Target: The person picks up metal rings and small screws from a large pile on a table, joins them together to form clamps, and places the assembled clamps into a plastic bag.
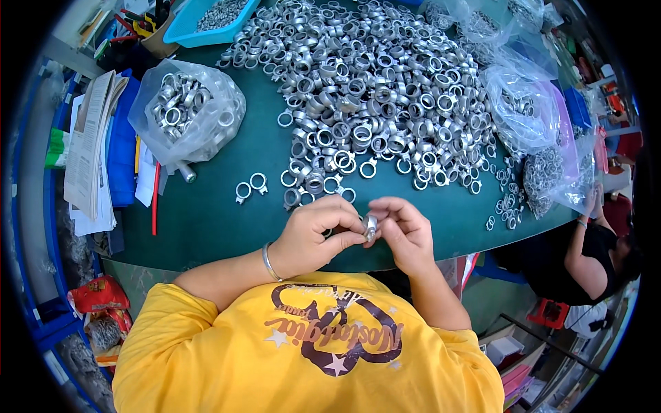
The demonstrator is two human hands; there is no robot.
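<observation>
Close to the table's near edge, my left hand pinches a silver metal ring between thumb and fingertips. My right hand closes on the same ring from the other side, its fingers curled and the fingertips against it. Part of the ring is covered by my fingers. Just beyond my hands a big heap of similar metal rings spreads over the green table. Two loose rings lie apart, to the left of my left hand.
On the left stand a plastic bag of rings, a stack of papers and a red stick. A blue tray of small parts sits far left. Bags of thinner rings line the right. Another person is beyond the right edge.
</observation>
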